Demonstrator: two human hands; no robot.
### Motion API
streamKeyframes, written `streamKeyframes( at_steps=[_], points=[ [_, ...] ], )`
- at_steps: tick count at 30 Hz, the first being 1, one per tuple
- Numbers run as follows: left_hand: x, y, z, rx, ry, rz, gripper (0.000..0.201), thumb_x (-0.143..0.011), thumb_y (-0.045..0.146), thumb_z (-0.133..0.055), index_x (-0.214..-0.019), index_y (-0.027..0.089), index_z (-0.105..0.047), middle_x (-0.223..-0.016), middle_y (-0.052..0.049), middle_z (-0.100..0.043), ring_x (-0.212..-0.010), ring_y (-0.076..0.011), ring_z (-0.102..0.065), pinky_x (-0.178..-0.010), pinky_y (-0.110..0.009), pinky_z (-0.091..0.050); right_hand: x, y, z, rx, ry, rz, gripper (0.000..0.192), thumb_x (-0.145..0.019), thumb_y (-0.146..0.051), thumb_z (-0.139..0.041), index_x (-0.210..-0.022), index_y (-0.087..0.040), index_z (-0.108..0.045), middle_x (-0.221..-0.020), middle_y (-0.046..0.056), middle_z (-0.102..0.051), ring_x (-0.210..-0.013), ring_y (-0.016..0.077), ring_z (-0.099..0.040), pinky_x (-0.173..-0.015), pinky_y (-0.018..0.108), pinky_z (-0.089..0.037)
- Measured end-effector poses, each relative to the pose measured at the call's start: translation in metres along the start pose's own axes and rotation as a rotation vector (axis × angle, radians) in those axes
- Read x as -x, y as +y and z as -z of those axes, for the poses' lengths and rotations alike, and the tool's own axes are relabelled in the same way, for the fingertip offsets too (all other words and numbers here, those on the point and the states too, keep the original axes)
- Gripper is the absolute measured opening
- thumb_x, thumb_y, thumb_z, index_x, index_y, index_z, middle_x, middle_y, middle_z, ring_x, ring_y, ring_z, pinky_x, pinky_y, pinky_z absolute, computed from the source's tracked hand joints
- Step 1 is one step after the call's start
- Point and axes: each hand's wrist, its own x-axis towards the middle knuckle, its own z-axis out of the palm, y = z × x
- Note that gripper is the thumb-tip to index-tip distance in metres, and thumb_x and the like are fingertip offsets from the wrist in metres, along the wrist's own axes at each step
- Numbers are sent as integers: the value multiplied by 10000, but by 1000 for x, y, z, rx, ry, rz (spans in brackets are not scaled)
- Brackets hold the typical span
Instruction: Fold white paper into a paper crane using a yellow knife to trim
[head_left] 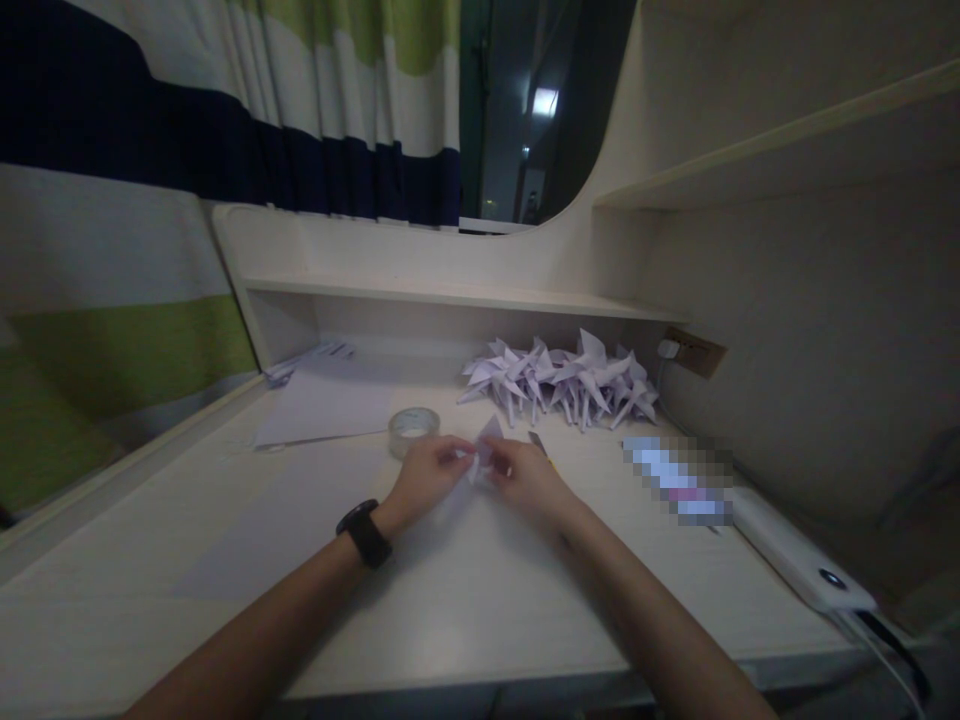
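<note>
Between my two hands, over the middle of the desk, is a small folded piece of white paper [491, 430], with a pointed flap standing up. My left hand [429, 478] pinches its left side between thumb and finger. On the right side, my right hand [525, 482] grips it with fingertips pressed together. A roll of clear tape [412, 425] lies just beyond my left hand. Part of a cutter-like tool [537, 440] with a dark blade and a bit of yellow shows behind my right hand, which hides the rest of it.
Several white paper pinwheels [585, 375] are heaped at the back right. A stack of white paper [322, 400] lies back left, and a loose sheet [277, 530] nearer me. To the right are a blurred-out phone-like object [675, 480] and a white power strip [802, 555] with cables.
</note>
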Motion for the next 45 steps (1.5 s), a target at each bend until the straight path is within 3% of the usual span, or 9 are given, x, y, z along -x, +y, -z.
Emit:
streamKeyframes(
  at_steps=[4, 7, 15, 20, 29, 42, 45],
  points=[
    [0, -1, 0, 30, -15, 7, 159, -777, 243, -611, -860, 170, -726, -682, -32, -696, -589, -158, -607, -572, -253, -438, 0, 5, -4, -5, 45, -26, 503, -722, -84, -598, -1218, -167, -575, -868, 56, -691, -716, 167, -605, -661, 240, -433],
    [-1, -2, 0, 96, 16, 22, 203, -776, 249, -622, -940, 175, -716, -782, -45, -722, -648, -172, -640, -605, -265, -471, -1, 7, -5, -42, 78, 0, 552, -745, -91, -604, -1286, -177, -533, -910, 58, -692, -716, 160, -610, -680, 247, -457],
    [-1, -1, 2, 145, 69, 107, 336, -758, 219, -652, -1088, 156, -675, -841, -61, -738, -721, -204, -691, -696, -305, -529, 1, 3, -2, -64, 169, 152, 432, -764, -18, -558, -1141, -210, -645, -896, 45, -690, -758, 147, -624, -714, 241, -471],
    [0, 1, 2, 169, 64, 137, 355, -787, 254, -629, -1122, 140, -657, -761, -55, -732, -668, -197, -686, -640, -289, -528, 1, 4, -5, -68, 163, 215, 393, -794, -40, -557, -1140, -204, -642, -937, 61, -691, -800, 155, -634, -725, 243, -479],
    [2, -6, -3, 160, -22, 13, 409, -761, 152, -605, -1167, 197, -631, -853, -33, -737, -768, -188, -680, -760, -303, -516, 2, 3, -5, -14, 159, 258, 387, -780, -28, -557, -1115, -196, -654, -1009, 83, -690, -887, 184, -649, -807, 281, -493],
    [2, 0, 0, 5, 101, 24, 373, -795, 182, -611, -1164, 220, -635, -855, -25, -744, -808, -209, -693, -793, -313, -501, 2, 0, -2, -36, 170, 269, 358, -759, -14, -557, -1032, -213, -676, -964, 59, -685, -857, 173, -645, -772, 257, -490],
    [3, 1, -1, 13, 81, 18, 372, -785, 178, -621, -1153, 224, -640, -851, -21, -745, -796, -208, -696, -767, -304, -504, 2, 0, -2, -36, 161, 270, 348, -770, -6, -551, -1016, -218, -676, -964, 51, -684, -877, 169, -644, -786, 253, -486]
  ],
)
